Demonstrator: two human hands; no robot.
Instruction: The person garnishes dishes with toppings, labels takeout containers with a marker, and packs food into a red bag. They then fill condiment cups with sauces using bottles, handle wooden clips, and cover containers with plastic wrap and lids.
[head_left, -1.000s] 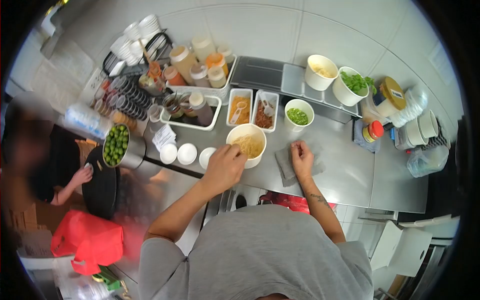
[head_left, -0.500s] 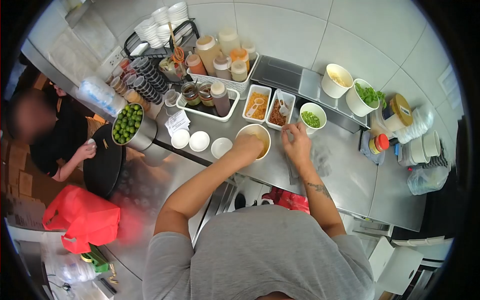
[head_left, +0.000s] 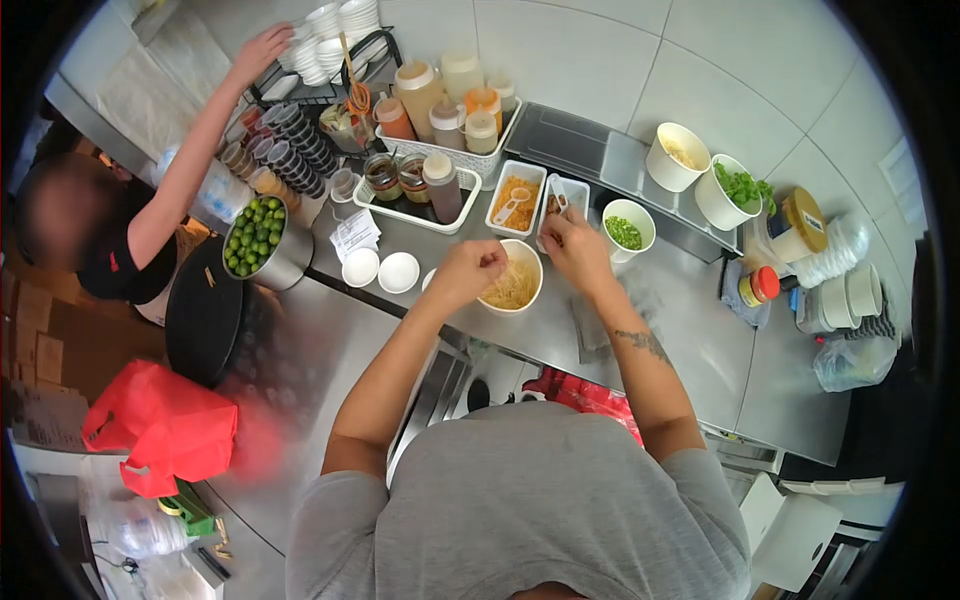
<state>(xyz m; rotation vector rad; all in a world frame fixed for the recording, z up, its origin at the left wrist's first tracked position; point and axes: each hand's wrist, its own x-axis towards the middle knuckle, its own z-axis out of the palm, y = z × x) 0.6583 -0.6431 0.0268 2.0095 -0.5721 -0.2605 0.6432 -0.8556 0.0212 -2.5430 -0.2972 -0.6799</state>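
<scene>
A white tub of pale noodles [head_left: 512, 290] stands in front of me on the steel counter. At its left rim is my left hand [head_left: 468, 272], fingers pinched together; whether anything is between them I cannot make out. My right hand [head_left: 577, 245] is closed around the white measuring spoon [head_left: 557, 192] over a white container [head_left: 575, 190] of brown topping, which it mostly hides. Left of that is a container of orange-yellow crumbs [head_left: 516, 203] with a spoon lying in it. To the right stands a tub of chopped green onions [head_left: 624, 233].
White saucers [head_left: 399, 272] and paper slips [head_left: 355, 234] lie to the left, near a pot of green limes [head_left: 258, 240]. Squeeze bottles [head_left: 440, 188] fill trays behind. A co-worker's arm [head_left: 200, 150] reaches across to stacked white dishes [head_left: 325, 40]. Tubs stand on the shelf at right.
My left hand has come up out of the noodle tub to its left rim. My right hand has shifted slightly left and gripped the spoon. The co-worker's arm has risen toward the dishes.
</scene>
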